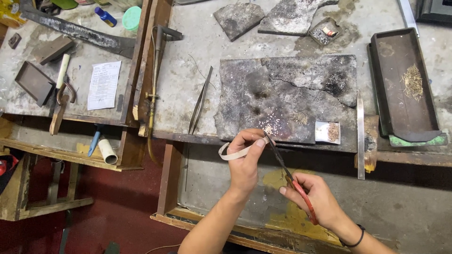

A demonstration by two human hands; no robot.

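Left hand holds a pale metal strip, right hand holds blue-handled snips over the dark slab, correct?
Not quite: the head view shows the snips have red handles, not blue. The left hand does hold the pale strip, and the right hand works the snips at the dark slab edge.

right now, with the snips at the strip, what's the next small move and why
Probably close the snips for another small cut. The left hand holds the thin metal strip with its end at the blade tips, right over the charred board, where tiny pale bits already lie. The right hand grips the red handles, so a squeeze looks ready.
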